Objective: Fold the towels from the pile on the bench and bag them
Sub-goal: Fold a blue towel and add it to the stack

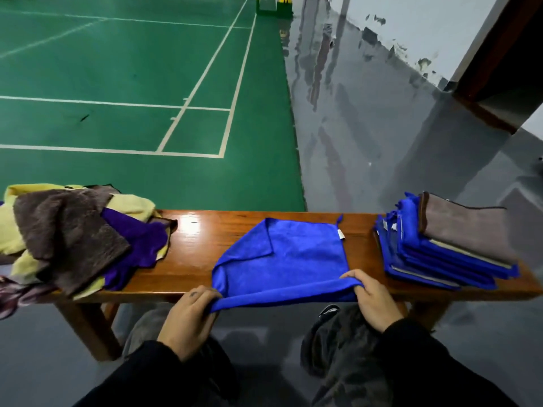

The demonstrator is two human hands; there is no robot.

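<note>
A blue towel lies spread on the middle of the wooden bench, its far left corner turned over. My left hand pinches its near left corner at the bench's front edge. My right hand pinches the near right corner. The near hem is lifted slightly between both hands. On the bench's left end sits a loose pile of towels in brown, yellow and purple. A stack of folded towels, mostly blue with a grey-brown one on top, rests on the right end.
Beyond the bench lie a green court floor with white lines and a grey glossy floor. A dark wooden frame stands at the far right. My knees in dark trousers are under the bench's front edge.
</note>
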